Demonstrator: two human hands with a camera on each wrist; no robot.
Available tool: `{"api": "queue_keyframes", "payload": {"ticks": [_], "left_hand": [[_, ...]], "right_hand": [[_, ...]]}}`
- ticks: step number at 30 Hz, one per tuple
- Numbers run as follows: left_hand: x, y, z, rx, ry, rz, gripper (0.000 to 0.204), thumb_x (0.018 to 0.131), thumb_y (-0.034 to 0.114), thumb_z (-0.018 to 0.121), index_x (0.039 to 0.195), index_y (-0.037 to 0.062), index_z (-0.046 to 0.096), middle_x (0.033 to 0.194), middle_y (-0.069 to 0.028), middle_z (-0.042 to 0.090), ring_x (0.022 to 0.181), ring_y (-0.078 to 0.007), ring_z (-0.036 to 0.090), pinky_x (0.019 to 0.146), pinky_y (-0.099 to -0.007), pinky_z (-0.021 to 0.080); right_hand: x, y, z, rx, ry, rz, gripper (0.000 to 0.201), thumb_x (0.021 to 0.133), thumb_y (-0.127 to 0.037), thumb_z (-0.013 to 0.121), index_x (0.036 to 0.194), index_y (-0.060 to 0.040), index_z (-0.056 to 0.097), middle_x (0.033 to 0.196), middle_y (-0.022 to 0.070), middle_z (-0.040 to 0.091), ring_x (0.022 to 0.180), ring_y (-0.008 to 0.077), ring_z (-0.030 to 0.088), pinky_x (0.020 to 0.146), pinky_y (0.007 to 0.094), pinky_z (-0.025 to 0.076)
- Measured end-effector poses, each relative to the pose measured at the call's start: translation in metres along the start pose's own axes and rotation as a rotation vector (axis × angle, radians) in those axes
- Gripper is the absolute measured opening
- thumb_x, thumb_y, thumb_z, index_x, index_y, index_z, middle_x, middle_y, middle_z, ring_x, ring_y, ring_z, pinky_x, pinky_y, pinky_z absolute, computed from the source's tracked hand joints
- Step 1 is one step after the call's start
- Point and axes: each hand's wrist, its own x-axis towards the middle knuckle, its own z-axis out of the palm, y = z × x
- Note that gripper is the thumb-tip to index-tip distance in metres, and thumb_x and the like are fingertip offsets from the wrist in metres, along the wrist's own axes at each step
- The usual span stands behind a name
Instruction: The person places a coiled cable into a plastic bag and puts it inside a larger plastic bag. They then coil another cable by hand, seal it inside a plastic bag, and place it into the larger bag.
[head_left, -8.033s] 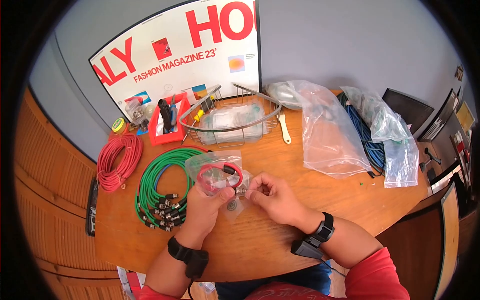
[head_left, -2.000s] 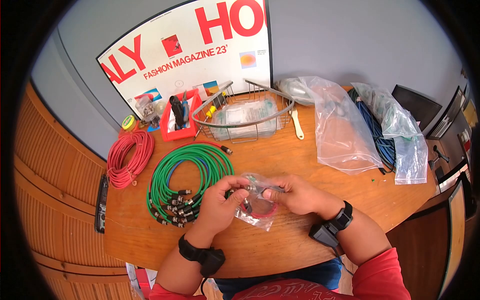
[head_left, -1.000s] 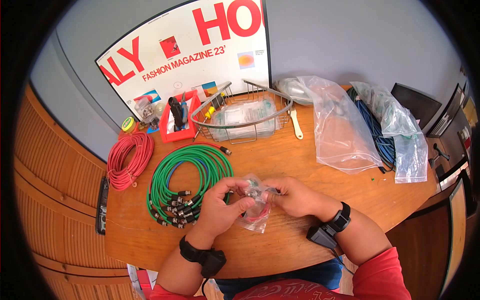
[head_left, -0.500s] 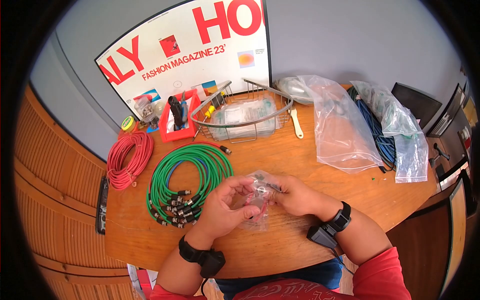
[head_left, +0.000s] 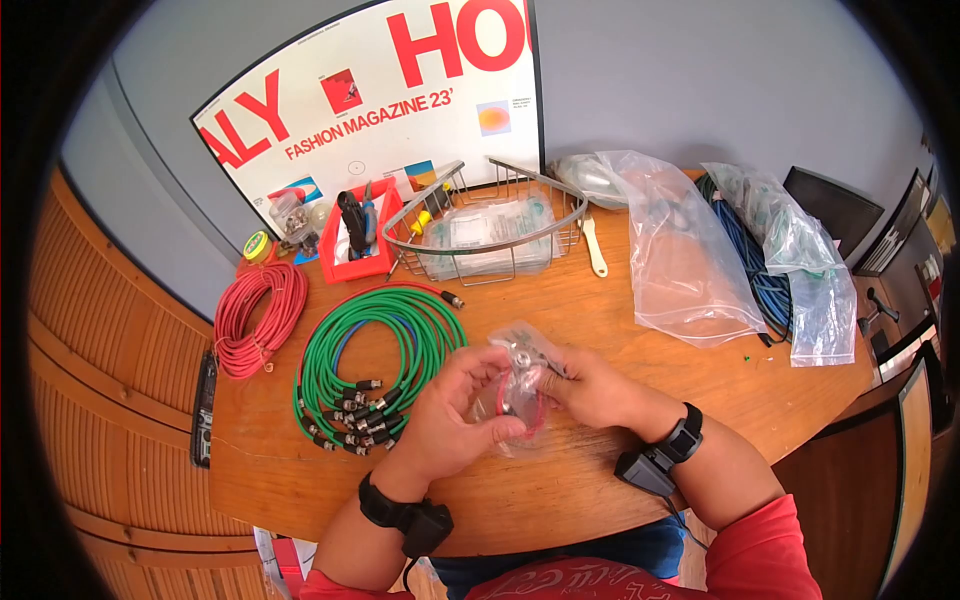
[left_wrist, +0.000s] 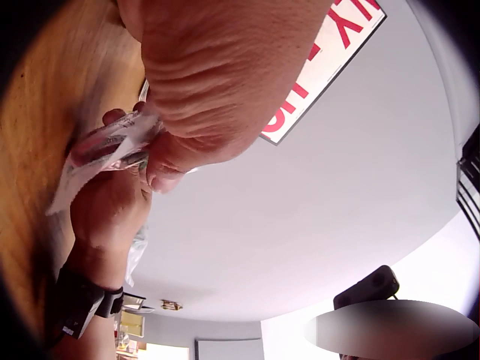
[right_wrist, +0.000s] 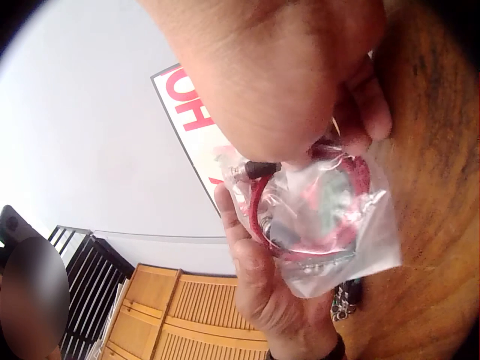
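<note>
A small clear plastic bag (head_left: 527, 430) with a coiled red cable inside is held between both hands over the table's front middle. My right hand (head_left: 597, 392) pinches the bag's right side near its top. My left hand (head_left: 452, 415) has its thumb and curled fingers around the bag's left edge. In the right wrist view the red cable (right_wrist: 256, 214) forms a loop with a black-sleeved metal connector (right_wrist: 262, 169) by the right hand (right_wrist: 277, 82). The left wrist view shows the bag (left_wrist: 75, 176) hanging between the hands.
Green cables (head_left: 315, 345) lie coiled left of the hands, with a red coil (head_left: 228, 320) beyond. Behind stand a red bin (head_left: 360, 269) and a wire basket (head_left: 485, 250). A cream-handled tool (head_left: 594, 250), large clear bags (head_left: 680, 290) and blue cables (head_left: 768, 300) lie to the right.
Both hands and the bag moved right from their earliest position, and the bag was turned. Lately the left thumb has shifted lower, and the cable loop shows more plainly between the hands.
</note>
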Motion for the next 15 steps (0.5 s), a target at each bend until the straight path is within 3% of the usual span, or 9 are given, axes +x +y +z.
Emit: {"api": "queue_keyframes", "payload": {"ticks": [5, 8, 11, 15], "left_hand": [[0.002, 0.004, 0.0, -0.037, 0.056, -0.055, 0.075, 0.07, 0.005, 0.087, 0.133, 0.0032, 0.046, 0.125, -0.0065, 0.056, 0.119, -0.0187, 0.052, 0.106, -0.0357, 0.038], [0.001, 0.003, 0.0, -0.017, 0.066, -0.058, 0.071, 0.072, 0.005, 0.085, 0.133, 0.0031, 0.047, 0.125, -0.0066, 0.056, 0.12, -0.0186, 0.052, 0.106, -0.0352, 0.038], [-0.001, 0.004, -0.004, 0.11, 0.106, -0.073, 0.065, 0.076, 0.008, 0.082, 0.131, 0.0028, 0.048, 0.122, -0.0059, 0.056, 0.117, -0.018, 0.052, 0.105, -0.0336, 0.039], [0.002, 0.018, -0.001, 0.492, 0.128, 0.024, 0.056, 0.078, 0.011, 0.08, 0.126, 0.0022, 0.053, 0.112, -0.0053, 0.058, 0.105, -0.0162, 0.055, 0.095, -0.0315, 0.043]], "right_hand": [[0.0, -0.001, 0.0, 0.003, 0.098, 0.028, 0.021, 0.1, -0.02, 0.055, 0.106, -0.0013, 0.061, 0.087, 0.0131, 0.063, 0.08, 0.0194, 0.056, 0.078, 0.0343, 0.048], [0.0, 0.0, -0.001, -0.012, 0.094, 0.016, 0.02, 0.1, -0.02, 0.055, 0.104, -0.0015, 0.061, 0.086, 0.0123, 0.063, 0.079, 0.0192, 0.056, 0.077, 0.0347, 0.047], [0.0, -0.002, 0.0, -0.041, 0.093, -0.009, 0.022, 0.1, -0.021, 0.055, 0.104, -0.0011, 0.061, 0.085, 0.0122, 0.063, 0.078, 0.0183, 0.056, 0.075, 0.034, 0.048], [-0.001, -0.004, 0.0, -0.053, 0.099, -0.024, 0.023, 0.1, -0.023, 0.055, 0.104, -0.0005, 0.062, 0.082, 0.0122, 0.063, 0.075, 0.0175, 0.057, 0.072, 0.0333, 0.048]]}}
